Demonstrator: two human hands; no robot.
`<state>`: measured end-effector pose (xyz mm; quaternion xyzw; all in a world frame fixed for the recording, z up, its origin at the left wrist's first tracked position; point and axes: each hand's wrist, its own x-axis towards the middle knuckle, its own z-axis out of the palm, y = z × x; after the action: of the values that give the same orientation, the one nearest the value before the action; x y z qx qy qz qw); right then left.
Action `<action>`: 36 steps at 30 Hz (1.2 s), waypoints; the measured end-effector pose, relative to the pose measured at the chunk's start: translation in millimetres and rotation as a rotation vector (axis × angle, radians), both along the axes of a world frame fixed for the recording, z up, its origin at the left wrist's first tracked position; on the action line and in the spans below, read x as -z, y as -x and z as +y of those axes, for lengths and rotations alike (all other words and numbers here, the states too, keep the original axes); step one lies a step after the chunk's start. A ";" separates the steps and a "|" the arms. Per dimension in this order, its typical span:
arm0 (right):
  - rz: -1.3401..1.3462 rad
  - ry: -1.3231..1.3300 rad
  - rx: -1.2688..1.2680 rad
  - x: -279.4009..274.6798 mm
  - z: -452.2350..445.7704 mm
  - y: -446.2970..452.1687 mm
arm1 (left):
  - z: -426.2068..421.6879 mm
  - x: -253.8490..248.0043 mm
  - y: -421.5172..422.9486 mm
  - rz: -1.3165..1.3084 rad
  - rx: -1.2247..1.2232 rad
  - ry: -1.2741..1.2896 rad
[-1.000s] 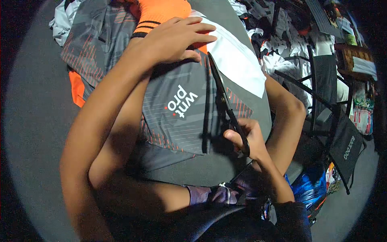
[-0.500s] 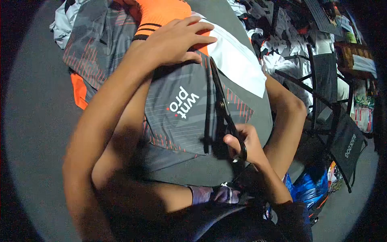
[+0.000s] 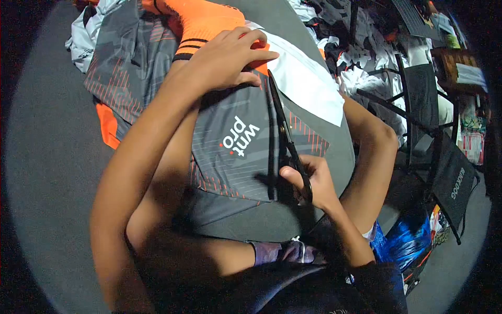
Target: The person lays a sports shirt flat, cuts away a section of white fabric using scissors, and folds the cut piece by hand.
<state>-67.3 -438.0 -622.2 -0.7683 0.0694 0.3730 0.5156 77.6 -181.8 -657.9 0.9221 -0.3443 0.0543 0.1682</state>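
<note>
My right hand [image 3: 318, 180] is closed around the handles of long black scissors [image 3: 285, 128]. Their blades look nearly together and point away from me, the tips close to an orange strip [image 3: 260, 67] of cloth. Over that cloth lies my left hand [image 3: 226, 58], fingers apart and slightly bent, pressing on the fabric. Below it spreads a dark grey printed garment [image 3: 219, 175] with white "wnt pro." lettering and thin orange lines. A white cloth panel [image 3: 308, 86] extends to the right of the blades. The scissors cast a dark shadow on the grey fabric.
My leg in an orange sock [image 3: 212, 21] with black stripes lies beside the cloth. More grey patterned fabric [image 3: 125, 68] is bunched at left. At right are a black folding chair [image 3: 449, 170], a blue shiny bag [image 3: 405, 240] and heaps of clothes [image 3: 366, 44].
My right hand and the scissors have shifted slightly left and up, tips nearer the orange strip. The left hand's fingers have bent more. The view has moved a little.
</note>
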 end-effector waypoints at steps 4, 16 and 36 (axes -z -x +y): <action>0.080 -0.112 0.058 -2.9 2.6 6.9 | 1.2 -2.0 -0.8 0.045 0.029 0.001; 0.014 -0.117 0.127 0.2 24.7 6.3 | 1.0 -2.4 -2.6 0.064 0.018 0.009; -0.018 -0.112 0.206 2.7 46.4 12.8 | -2.4 -1.8 -1.0 0.032 -0.055 0.062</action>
<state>-80.1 -391.6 -624.9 -0.7303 0.1224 0.3144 0.5940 78.6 -184.3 -656.1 0.9263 -0.3142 0.0547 0.2005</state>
